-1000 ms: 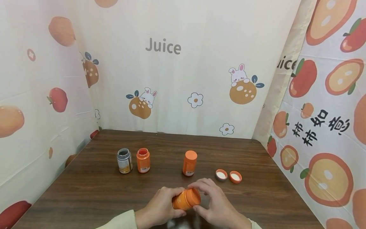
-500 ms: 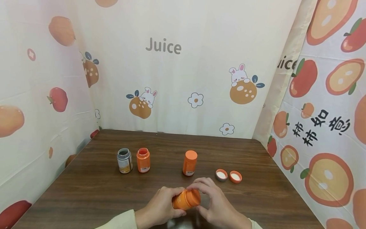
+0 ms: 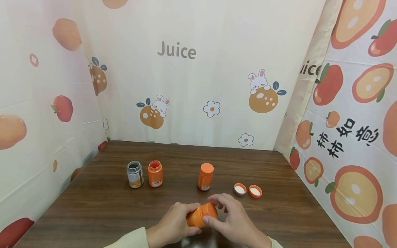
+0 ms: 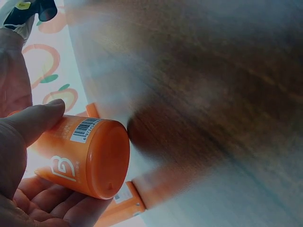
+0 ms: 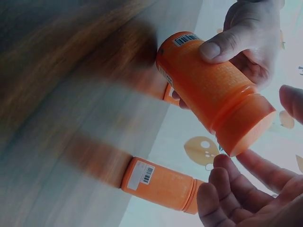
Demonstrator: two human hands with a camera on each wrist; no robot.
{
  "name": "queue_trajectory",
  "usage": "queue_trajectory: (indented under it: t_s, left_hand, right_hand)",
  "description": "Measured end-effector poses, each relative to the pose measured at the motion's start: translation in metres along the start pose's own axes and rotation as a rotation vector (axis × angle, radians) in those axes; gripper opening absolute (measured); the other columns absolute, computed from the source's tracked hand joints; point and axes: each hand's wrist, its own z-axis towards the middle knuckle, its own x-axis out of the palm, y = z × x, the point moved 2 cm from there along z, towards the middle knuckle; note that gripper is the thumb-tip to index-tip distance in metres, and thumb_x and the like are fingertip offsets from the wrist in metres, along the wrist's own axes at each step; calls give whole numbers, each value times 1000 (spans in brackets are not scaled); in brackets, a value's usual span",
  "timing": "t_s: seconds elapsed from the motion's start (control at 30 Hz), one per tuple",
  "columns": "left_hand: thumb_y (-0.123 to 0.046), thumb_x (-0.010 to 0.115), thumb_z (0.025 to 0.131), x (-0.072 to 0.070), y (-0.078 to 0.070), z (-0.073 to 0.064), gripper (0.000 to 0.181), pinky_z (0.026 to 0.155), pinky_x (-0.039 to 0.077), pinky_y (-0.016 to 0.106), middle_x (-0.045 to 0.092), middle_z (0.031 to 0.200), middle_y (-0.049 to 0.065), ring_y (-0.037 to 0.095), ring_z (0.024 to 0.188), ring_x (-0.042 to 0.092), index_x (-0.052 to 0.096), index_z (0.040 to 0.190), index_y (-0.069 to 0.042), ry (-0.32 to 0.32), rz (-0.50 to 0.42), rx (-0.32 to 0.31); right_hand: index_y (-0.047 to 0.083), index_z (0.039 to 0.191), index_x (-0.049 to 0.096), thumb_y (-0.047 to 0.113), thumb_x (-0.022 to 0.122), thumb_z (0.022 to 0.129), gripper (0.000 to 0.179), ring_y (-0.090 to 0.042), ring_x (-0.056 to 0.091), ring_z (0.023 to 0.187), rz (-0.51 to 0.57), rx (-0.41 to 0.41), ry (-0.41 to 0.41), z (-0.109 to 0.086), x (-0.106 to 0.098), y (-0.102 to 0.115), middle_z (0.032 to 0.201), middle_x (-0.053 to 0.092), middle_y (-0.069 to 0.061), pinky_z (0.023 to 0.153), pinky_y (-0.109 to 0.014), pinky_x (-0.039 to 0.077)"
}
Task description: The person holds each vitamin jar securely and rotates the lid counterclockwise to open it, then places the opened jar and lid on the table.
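My left hand (image 3: 172, 222) holds an orange plastic bottle (image 3: 195, 217) tilted near the table's front, its capped end towards the right. Thumb and fingers wrap its body; the left wrist view shows the bottle's base (image 4: 110, 160) and a barcode label. The orange screw cap (image 5: 246, 124) sits on the neck. My right hand (image 3: 234, 220) is spread around the cap. In the right wrist view its thumb (image 5: 291, 101) stands apart from the cap, while the index fingertip (image 5: 242, 155) is right at the cap's lower edge.
On the brown wooden table (image 3: 93, 213) stand an uncapped grey jar (image 3: 135, 175) and an uncapped orange bottle (image 3: 155, 175) at the left. Behind my hands is a capped orange bottle (image 3: 206, 177). A grey cap (image 3: 240, 190) and an orange cap (image 3: 255, 192) lie upturned at the right.
My right hand has turned about the cap: its thumb has come up across the near side, and its fingers have come away from the far edge. The left hand and bottle stay put.
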Motion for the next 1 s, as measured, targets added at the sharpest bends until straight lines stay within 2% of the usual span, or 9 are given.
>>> queue_trajectory:
  t_s: [0.07,0.23,0.6,0.8,1.0]
  left_hand:
    - [-17,91,78,0,0,0,39,71,51,22,65,91,-19,1,78,60,70,110,-28,2,1,-1]
    - [-17,91,78,0,-1,0,40,71,51,22,65,91,-19,1,78,60,70,110,-28,-2,0,3]
    - [-17,91,78,1,0,0,40,70,51,22,65,91,-19,0,77,59,70,110,-28,-13,14,28]
    - [-17,91,77,1,1,-1,40,69,50,22,65,90,-20,-1,76,59,70,109,-28,-21,27,47]
    - [-17,91,77,1,1,0,40,69,50,21,64,89,-20,-1,76,58,70,109,-28,-24,34,55]
  right_hand:
    - [29,117,67,43,83,86,38,-5,55,85,-6,33,-1,0,1,0,98,61,19,73,-29,50]
    - [25,113,69,45,82,85,37,-12,58,84,-1,93,17,0,2,0,95,62,19,74,-31,51]
    - [27,107,69,52,78,88,33,-10,59,80,-8,138,65,3,0,2,89,65,18,70,-29,50]
    - [25,106,70,50,78,88,33,-10,60,81,-14,123,59,3,0,2,90,64,18,71,-29,50]
    - [24,111,70,45,82,86,34,-10,56,82,-35,63,40,1,-1,2,91,61,18,71,-28,49]
